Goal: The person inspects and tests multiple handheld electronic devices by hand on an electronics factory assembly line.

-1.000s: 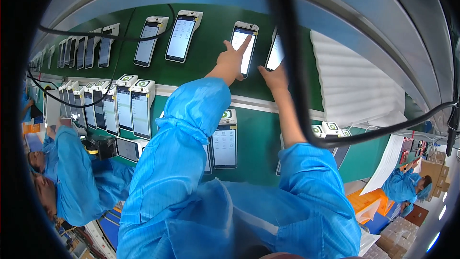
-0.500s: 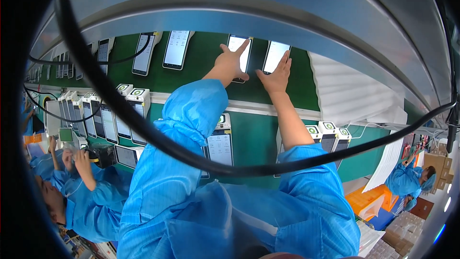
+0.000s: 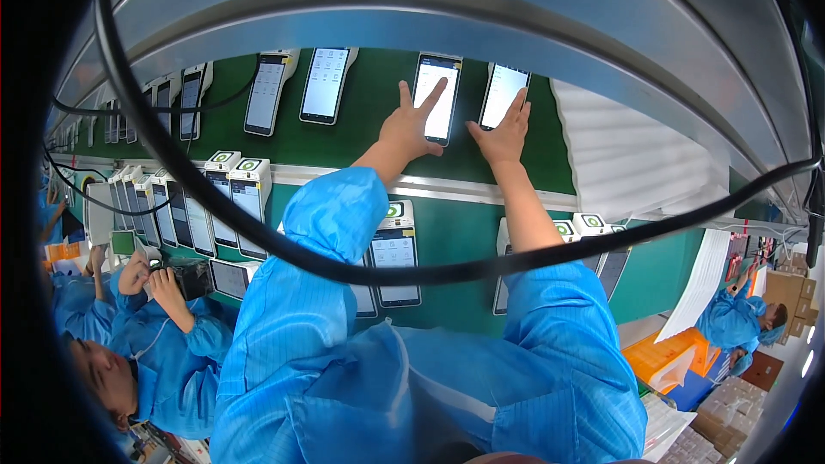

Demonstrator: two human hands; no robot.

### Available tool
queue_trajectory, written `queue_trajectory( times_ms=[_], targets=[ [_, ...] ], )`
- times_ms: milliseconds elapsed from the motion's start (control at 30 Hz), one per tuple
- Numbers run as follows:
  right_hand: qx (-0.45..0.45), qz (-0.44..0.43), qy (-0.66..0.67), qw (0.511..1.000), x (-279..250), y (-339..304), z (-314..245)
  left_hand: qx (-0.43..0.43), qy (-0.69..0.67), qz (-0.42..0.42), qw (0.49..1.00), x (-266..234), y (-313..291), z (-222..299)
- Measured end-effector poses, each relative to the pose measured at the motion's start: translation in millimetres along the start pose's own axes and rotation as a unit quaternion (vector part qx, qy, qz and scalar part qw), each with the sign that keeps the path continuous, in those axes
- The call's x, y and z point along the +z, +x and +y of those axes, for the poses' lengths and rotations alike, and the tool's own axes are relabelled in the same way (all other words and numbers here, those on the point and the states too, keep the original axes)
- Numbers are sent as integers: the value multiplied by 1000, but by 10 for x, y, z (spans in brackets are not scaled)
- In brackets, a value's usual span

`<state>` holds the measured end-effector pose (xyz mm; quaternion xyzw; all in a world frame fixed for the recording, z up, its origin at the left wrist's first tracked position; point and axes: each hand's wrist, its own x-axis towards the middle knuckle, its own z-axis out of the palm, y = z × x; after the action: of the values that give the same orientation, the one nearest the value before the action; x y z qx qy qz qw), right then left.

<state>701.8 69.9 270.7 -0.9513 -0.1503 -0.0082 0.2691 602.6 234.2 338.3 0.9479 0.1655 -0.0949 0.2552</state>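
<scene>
A curved grey metal frame (image 3: 430,4) spans the top of the view, and below it spreads the green tabletop (image 3: 464,236), split by a pale rail (image 3: 468,190). A wavy white foam sheet (image 3: 640,155) covers its right part, and a thick black cable (image 3: 387,274) loops across in front, over the person's blue sleeves (image 3: 301,326). Nearer the person, on the left, a row of white terminals (image 3: 248,206) stands close together. Beyond the rail, the left hand (image 3: 410,131) is spread wide, its index finger over the lit screen of a handheld terminal (image 3: 442,116) and its thumb by the lower edge. Just beside it, the right hand (image 3: 505,133) is partly open round the lower end of a second terminal (image 3: 504,93), thumb at the left corner, fingers along the right edge; neither hand lifts anything, and whether the fingertips press cannot be told. Both terminals lie face up, screens mostly white with a dark band at the top of the left one; their lines of text are too small to read. A neighbouring terminal (image 3: 324,90) shows a grid of icons with illegible captions. Smallest are the round green marks (image 3: 247,165) on the standing units and a yellow sticker (image 3: 457,66), its print unreadable.
</scene>
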Motion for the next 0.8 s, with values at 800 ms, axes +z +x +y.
queue_trajectory(
  times_ms=[800],
  targets=[
    [-163,-28,-150,975,-165,309,-429,6,31,78,996,349,64,-31]
  ],
)
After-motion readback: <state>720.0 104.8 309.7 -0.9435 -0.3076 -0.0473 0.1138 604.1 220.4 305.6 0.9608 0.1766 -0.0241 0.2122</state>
